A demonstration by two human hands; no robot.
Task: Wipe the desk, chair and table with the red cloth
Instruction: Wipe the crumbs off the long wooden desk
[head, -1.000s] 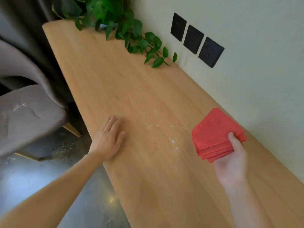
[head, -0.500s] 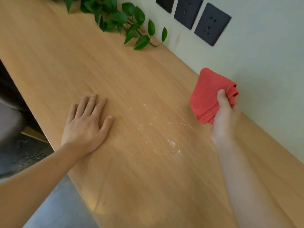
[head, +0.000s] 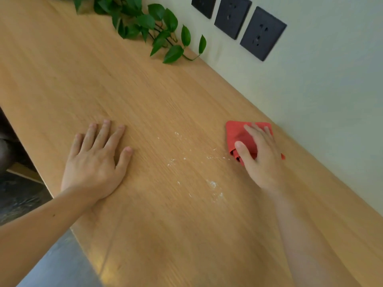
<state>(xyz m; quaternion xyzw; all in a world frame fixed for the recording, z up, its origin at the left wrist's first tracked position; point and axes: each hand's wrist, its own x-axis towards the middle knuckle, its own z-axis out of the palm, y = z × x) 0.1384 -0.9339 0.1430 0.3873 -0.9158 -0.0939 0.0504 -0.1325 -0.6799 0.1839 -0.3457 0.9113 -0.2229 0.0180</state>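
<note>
A folded red cloth lies flat on the wooden desk, near the wall. My right hand presses down on it, fingers spread over the top and thumb against its near edge. White crumbs and dust are scattered on the wood just left of the cloth. My left hand rests palm down with its fingers apart on the desk near the front edge, holding nothing.
A trailing green plant sits at the far end of the desk. Three dark wall sockets are on the pale wall behind. A dark floor and part of a chair show past the desk's left edge.
My right hand has brought the red cloth down from the air onto the desk and now presses it flat. The view has moved closer to the desk. The left hand stays put.
</note>
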